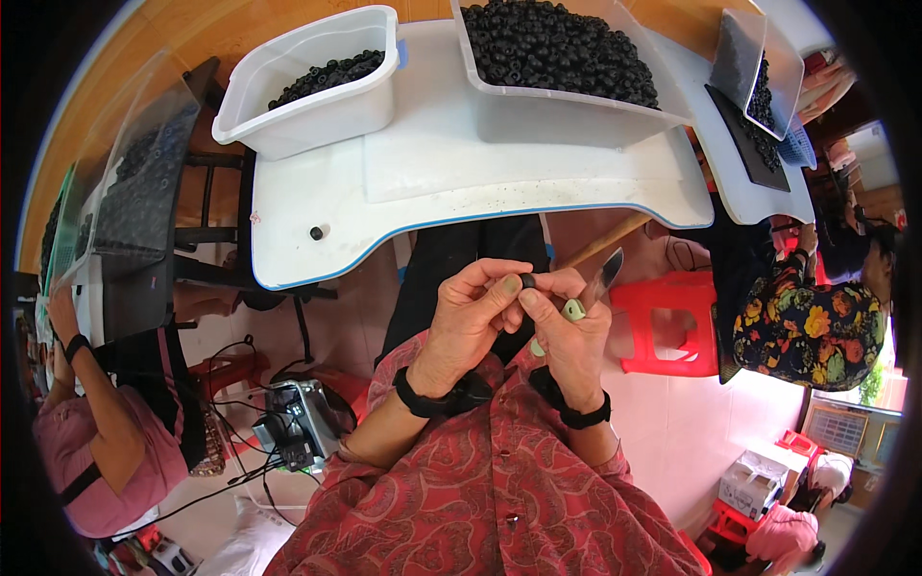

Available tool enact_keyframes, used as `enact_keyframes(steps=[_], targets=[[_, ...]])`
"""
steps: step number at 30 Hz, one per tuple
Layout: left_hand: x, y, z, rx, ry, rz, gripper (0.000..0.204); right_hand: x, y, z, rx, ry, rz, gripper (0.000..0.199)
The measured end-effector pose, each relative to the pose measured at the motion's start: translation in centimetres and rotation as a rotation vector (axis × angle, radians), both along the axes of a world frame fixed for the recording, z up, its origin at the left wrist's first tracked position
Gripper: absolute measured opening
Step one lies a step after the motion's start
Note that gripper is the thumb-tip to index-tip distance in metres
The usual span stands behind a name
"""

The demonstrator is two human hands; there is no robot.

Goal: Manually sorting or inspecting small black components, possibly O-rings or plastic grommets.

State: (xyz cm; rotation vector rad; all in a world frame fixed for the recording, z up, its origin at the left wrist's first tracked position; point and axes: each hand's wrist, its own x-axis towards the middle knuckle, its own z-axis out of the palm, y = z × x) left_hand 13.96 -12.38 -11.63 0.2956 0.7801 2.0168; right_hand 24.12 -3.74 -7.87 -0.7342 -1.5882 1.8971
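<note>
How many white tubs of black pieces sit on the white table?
2: a smaller tub at the table's left rear, a larger tub at centre rear. More containers stand on neighbouring tables.

A small, dark, rounded fruit [527,281] is pinched between the fingertips of the left hand [471,322] and the right hand [571,331], in front of the chest and just below the white table edge. Only its upper part is seen; the rest is hidden by the fingers. A knife [603,278] with a dark, pointed blade is gripped in the right hand, the blade tilted up and to the right, just beside the fruit.
</note>
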Motion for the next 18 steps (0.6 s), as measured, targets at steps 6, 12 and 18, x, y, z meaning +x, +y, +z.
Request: enact_keyframes(steps=[6, 12, 18], targets=[[-0.2, -0.6, 0.8, 0.030, -0.081, -0.011, 0.019, 0.0, -0.6, 0.8, 0.053, 0.092, 0.031, 0.013], [-0.5, -1.0, 0.8, 0.054, -0.078, -0.012, 0.018, 0.1, -0.5, -0.3, 0.216, 0.111, -0.005, 0.014], [-0.6, -1.2, 0.6, 0.049, -0.049, -0.035, 0.022, 0.1, -0.8, 0.5, 0.086, 0.045, -0.015, 0.012]])
